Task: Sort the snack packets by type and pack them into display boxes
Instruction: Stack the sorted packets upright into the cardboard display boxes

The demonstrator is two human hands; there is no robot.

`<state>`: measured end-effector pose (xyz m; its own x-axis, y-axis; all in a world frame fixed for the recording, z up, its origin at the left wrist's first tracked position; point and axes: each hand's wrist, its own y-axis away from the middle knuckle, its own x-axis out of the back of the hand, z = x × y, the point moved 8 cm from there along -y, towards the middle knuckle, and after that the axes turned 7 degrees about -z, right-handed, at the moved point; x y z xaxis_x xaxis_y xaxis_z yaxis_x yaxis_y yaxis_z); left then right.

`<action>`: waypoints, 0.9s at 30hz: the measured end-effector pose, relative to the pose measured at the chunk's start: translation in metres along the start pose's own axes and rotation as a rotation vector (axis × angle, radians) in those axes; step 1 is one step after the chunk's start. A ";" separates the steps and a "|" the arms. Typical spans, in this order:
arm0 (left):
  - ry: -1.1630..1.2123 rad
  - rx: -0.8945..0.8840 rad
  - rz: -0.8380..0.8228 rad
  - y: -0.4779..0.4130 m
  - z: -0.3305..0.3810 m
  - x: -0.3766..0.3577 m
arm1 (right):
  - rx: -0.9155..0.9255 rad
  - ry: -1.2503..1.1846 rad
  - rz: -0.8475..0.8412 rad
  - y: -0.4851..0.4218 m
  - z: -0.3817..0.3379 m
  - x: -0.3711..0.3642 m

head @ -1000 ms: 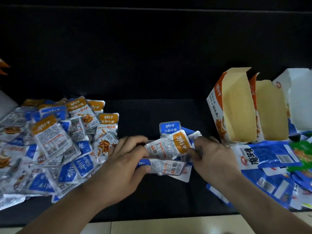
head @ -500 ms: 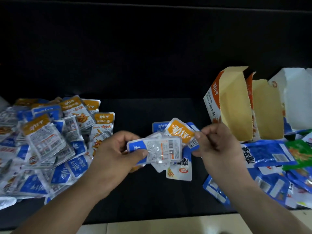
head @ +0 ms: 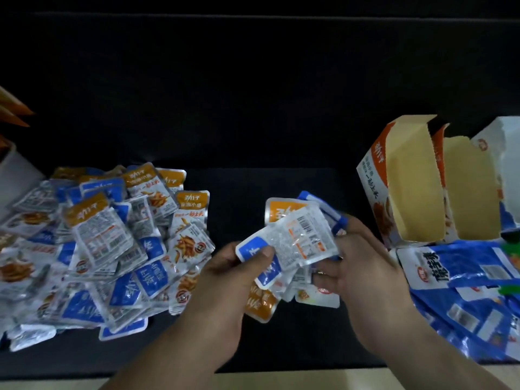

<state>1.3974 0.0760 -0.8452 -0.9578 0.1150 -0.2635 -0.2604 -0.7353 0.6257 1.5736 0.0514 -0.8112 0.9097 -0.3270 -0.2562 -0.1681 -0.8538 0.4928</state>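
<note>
A bunch of small snack packets (head: 292,243), blue-topped and orange-topped, is held between both hands above the dark surface. My left hand (head: 225,294) pinches the blue end of the front packet with its thumb. My right hand (head: 357,266) grips the other side of the bunch. A big heap of mixed blue and orange packets (head: 98,243) lies at the left. Two open orange display boxes (head: 399,184) (head: 464,187) stand at the right, their yellow insides showing no packets.
A white box (head: 503,164) stands at the far right. Larger blue snack bags (head: 461,280) lie in front of the boxes. A light strip, the table's front edge (head: 281,380), runs along the bottom. An orange object (head: 14,111) pokes in at the far left.
Both hands have lifted the bunch off the surface and closed in on it; my left hand has brought the blue-topped packet to the front of the bunch.
</note>
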 end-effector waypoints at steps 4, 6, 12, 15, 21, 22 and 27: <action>0.186 0.040 0.019 0.015 0.000 0.018 | -0.001 0.022 -0.004 0.009 0.007 -0.019; 0.102 -0.010 0.114 0.022 0.006 0.035 | 0.040 0.081 0.066 0.011 0.012 -0.020; -0.370 -0.265 0.338 0.038 0.054 0.081 | 0.011 0.416 0.034 0.008 0.025 -0.057; -0.309 -0.375 0.523 0.039 0.077 0.125 | 0.029 0.366 0.062 -0.001 0.019 -0.059; -1.040 -0.596 0.817 0.055 0.108 0.160 | 0.063 0.427 0.054 -0.014 0.017 -0.080; -1.128 -0.640 0.810 0.056 0.108 0.152 | 0.063 0.431 0.040 -0.014 0.018 -0.085; -0.698 -0.449 0.054 0.030 0.062 0.068 | 0.055 0.357 -0.083 -0.004 0.017 -0.097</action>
<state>1.3164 0.1032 -0.7987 -0.8618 0.3505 0.3668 -0.2798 -0.9315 0.2325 1.4794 0.0797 -0.8027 0.9946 -0.1023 0.0174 -0.0996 -0.8949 0.4350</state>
